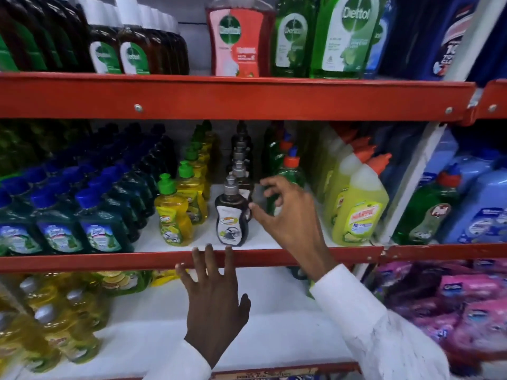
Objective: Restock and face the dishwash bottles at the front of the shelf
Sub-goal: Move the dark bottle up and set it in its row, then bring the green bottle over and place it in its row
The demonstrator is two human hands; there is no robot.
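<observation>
On the middle shelf point(192, 260), the far left is packed with rows of dark green bottles with blue caps point(100, 231). Next to them runs a file of yellow bottles with green caps point(172, 215), its front one near the red edge. Right of that, across a bare strip of white board, stands a file of dark brown bottles with grey pump caps point(232, 215), the front one upright with its label facing out.

The left hand point(214, 300) is spread flat, fingers apart, its fingertips point(210, 252) resting on the shelf's red front lip just below the brown bottle; it holds nothing.

The right hand point(288, 215) is raised just beside the front brown bottle, thumb and fingers curled but apart, the thumb tip at the bottle's shoulder; whether it touches cannot be told. Behind this hand stands a green bottle with an orange cap point(290, 171), and further right a row of large yellow-green bottles with orange spouts point(359, 207).
</observation>
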